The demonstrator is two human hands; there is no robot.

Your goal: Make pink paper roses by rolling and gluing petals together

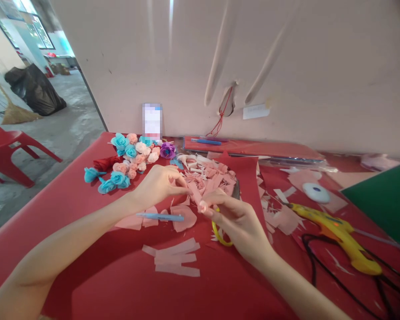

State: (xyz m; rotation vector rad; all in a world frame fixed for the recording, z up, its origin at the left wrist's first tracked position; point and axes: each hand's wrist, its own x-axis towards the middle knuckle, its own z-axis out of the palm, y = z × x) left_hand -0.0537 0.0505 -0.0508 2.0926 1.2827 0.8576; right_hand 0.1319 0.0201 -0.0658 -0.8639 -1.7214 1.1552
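Observation:
My left hand (158,183) and my right hand (235,218) meet over the red table (120,284), both pinched on a pink paper strip (196,195) that runs between their fingertips. A small rolled end of it shows at my right fingertips. Just beyond lies a heap of pink paper scraps (213,175). Yellow-handled scissors (220,235) lie under my right hand. A blue pen-like tool (160,217) rests on pink petal pieces below my left hand. Cut pink strips (176,258) lie nearer to me.
Finished paper roses (126,158) in blue, pink, purple and red are grouped at the back left. A yellow glue gun (340,235) with a black cord lies at the right, beside a white round object (316,192) and green sheet (383,200). A red chair (6,151) stands left.

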